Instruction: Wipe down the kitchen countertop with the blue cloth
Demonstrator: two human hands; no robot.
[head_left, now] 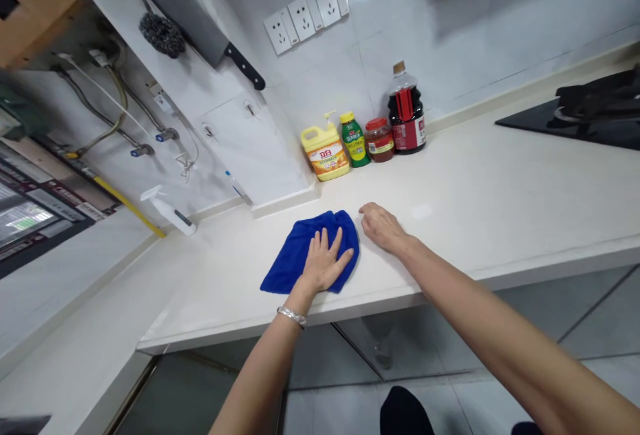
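A blue cloth (287, 255) lies spread on the white countertop (450, 202), with a few folds along its top edge. My left hand (324, 262) presses flat on its right half, palm down and fingers spread; a silver bracelet circles that wrist. Just right of the cloth, my right hand (383, 227) rests at the countertop with its fingers curled in. It is apart from the cloth, and I see nothing in it.
Against the wall stand a yellow pump bottle (326, 152), a green bottle (355, 142), a red-lidded jar (380, 140) and a dark sauce bottle (407, 115). A white spray bottle (170, 212) is at left, a stove (585, 115) at right. A cleaver (193, 18) hangs above.
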